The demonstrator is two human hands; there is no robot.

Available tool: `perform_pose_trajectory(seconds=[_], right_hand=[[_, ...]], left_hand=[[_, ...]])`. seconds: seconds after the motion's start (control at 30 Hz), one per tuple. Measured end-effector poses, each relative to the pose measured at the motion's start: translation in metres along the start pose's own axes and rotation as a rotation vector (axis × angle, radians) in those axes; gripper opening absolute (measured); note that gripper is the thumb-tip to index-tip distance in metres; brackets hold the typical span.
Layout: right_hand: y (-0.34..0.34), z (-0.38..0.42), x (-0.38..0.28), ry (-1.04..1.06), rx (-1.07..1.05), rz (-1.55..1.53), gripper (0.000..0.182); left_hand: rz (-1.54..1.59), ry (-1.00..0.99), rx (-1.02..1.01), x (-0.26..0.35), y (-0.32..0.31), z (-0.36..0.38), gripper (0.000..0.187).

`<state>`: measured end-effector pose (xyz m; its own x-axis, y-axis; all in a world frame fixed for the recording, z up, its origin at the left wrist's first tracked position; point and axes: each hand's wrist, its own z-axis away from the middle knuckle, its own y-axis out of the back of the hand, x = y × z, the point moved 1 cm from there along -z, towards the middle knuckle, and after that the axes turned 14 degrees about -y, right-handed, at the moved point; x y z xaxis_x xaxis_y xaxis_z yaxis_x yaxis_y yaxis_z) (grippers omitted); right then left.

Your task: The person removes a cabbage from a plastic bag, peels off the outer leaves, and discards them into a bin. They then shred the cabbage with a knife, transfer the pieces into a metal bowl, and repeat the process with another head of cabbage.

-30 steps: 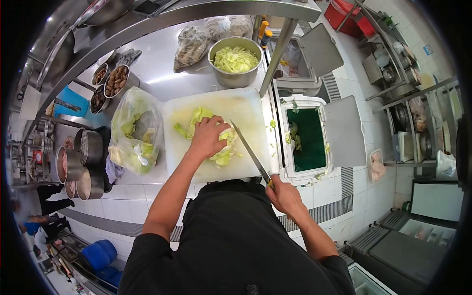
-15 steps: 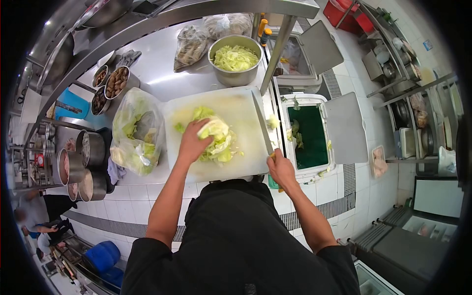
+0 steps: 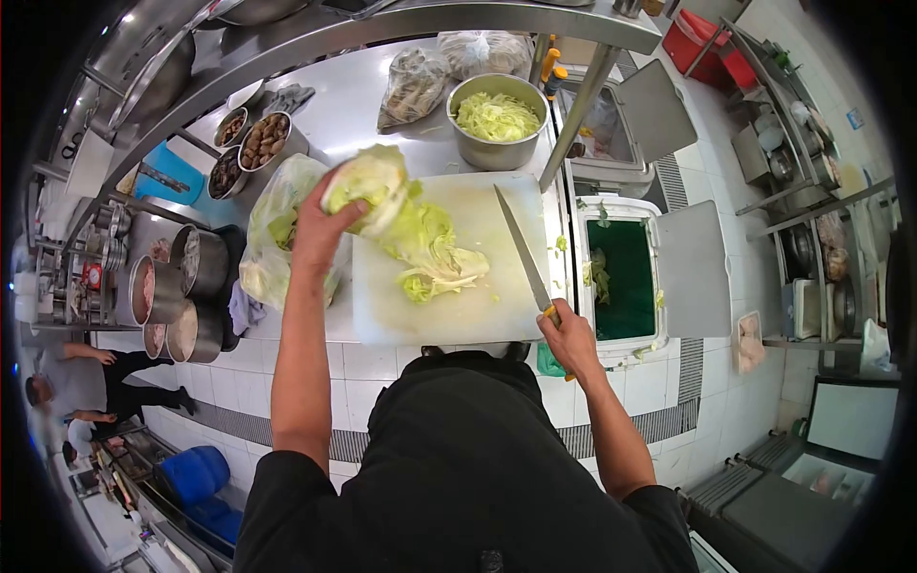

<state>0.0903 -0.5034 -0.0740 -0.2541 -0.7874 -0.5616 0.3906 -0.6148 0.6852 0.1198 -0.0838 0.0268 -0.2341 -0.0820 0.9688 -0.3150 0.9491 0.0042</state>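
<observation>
My left hand (image 3: 323,215) grips a pale green lettuce head (image 3: 371,189), raised over the left back of the white cutting board (image 3: 387,320), close to a clear plastic bag (image 3: 266,258) with more greens. Loose lettuce leaves (image 3: 435,250) lie in a pile mid-board. At the board's right edge, my right hand (image 3: 570,336) is wrapped around the yellow handle of a long knife (image 3: 523,241). Its blade points away from me, over the right side of the board. Behind the board stands a metal pot (image 3: 497,155) holding shredded greens.
An open bin (image 3: 659,277) with green inside adjoins the counter on the right. Metal bowls (image 3: 287,151) and pots (image 3: 160,291) stand on the left. Overhead runs a steel shelf (image 3: 401,29). Another person (image 3: 81,382) is at far left.
My left hand has lifted the lettuce head off the board, up and to the left, leaving leaves behind. My right hand keeps the knife at the board's right side. The view has shifted slightly.
</observation>
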Motion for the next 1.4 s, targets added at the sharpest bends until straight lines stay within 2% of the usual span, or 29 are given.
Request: perform_pose_trajectory(seconds=[0.13, 0.2, 0.33, 0.4, 0.43, 0.47, 0.53, 0.57, 0.63, 0.73, 0.8, 0.87, 0.97, 1.0, 1.07, 1.13, 1.2, 1.23, 1.27, 1.33, 1.4], right_hand=[[-0.003, -0.001, -0.001, -0.023, -0.002, 0.023, 0.034], [-0.01, -0.001, -0.004, 0.031, 0.135, 0.124, 0.035], [-0.027, -0.027, -0.011, 0.086, 0.167, 0.153, 0.041], [-0.031, -0.039, -0.027, 0.317, 0.352, 0.283, 0.053], [-0.033, -0.042, -0.044, 0.277, 0.205, 0.253, 0.066], [-0.04, -0.039, -0.061, 0.288, 0.2, 0.252, 0.066], [-0.061, -0.03, -0.101, 0.509, 0.105, 0.35, 0.072], [-0.068, -0.029, -0.124, 0.52, 0.105, 0.349, 0.072], [-0.079, -0.033, -0.162, 0.394, -0.174, 0.454, 0.069], [-0.126, -0.067, -0.164, 0.475, -0.096, 0.469, 0.059], [-0.14, -0.081, -0.163, 0.505, -0.136, 0.401, 0.052], [-0.134, -0.091, -0.149, 0.515, -0.166, 0.339, 0.045], [-0.082, -0.076, -0.117, 0.577, 0.061, -0.057, 0.034], [-0.059, -0.077, -0.1, 0.595, 0.15, -0.159, 0.033], [0.0, -0.081, -0.066, 0.402, 0.133, -0.254, 0.039], [0.063, -0.076, -0.045, 0.272, 0.34, 0.09, 0.052], [0.089, -0.076, -0.013, 0.193, 0.497, 0.104, 0.06], [0.1, -0.073, -0.002, 0.16, 0.44, 0.048, 0.065], [0.101, -0.069, 0.004, 0.149, 0.44, 0.049, 0.065], [0.098, -0.057, 0.012, 0.022, 0.371, -0.108, 0.05], [0.073, -0.053, 0.02, 0.05, 0.333, -0.273, 0.039]], left_hand=[[-0.186, -0.047, -0.132, -0.018, -0.02, 0.014, 0.067], [-0.173, -0.026, -0.117, -0.022, -0.026, 0.017, 0.066], [-0.06, -0.001, -0.029, -0.014, -0.022, 0.015, 0.066], [-0.08, -0.049, 0.06, -0.003, -0.014, 0.015, 0.065], [-0.087, -0.053, 0.071, 0.002, -0.009, 0.017, 0.065], [-0.086, -0.067, 0.106, 0.005, -0.005, 0.019, 0.065], [-0.089, -0.087, 0.144, 0.014, 0.002, 0.025, 0.064], [-0.114, -0.095, 0.161, 0.021, 0.005, 0.029, 0.064], [-0.146, -0.11, 0.19, 0.029, 0.013, 0.036, 0.065], [-0.109, -0.095, 0.242, 0.037, 0.025, 0.048, 0.065], [-0.079, -0.105, 0.257, 0.036, 0.03, 0.053, 0.065], [-0.055, -0.088, 0.27, 0.03, 0.031, 0.056, 0.065], [-0.021, -0.048, 0.248, 0.017, 0.025, 0.06, 0.065], [-0.023, -0.042, 0.188, 0.007, 0.02, 0.061, 0.065], [-0.01, -0.031, 0.104, -0.014, 0.003, 0.061, 0.066], [-0.181, -0.033, -0.071, -0.038, -0.02, 0.064, 0.068], [-0.51, -0.276, -0.233, -0.055, -0.049, 0.072, 0.069], [-0.649, -0.366, -0.316, -0.069, -0.062, 0.079, 0.068], [-0.79, -0.456, -0.395, -0.081, -0.069, 0.087, 0.067], [-0.873, -0.518, -0.471, -0.092, -0.072, 0.107, 0.067], [-0.959, -0.59, -0.545, -0.099, -0.073, 0.111, 0.067]])
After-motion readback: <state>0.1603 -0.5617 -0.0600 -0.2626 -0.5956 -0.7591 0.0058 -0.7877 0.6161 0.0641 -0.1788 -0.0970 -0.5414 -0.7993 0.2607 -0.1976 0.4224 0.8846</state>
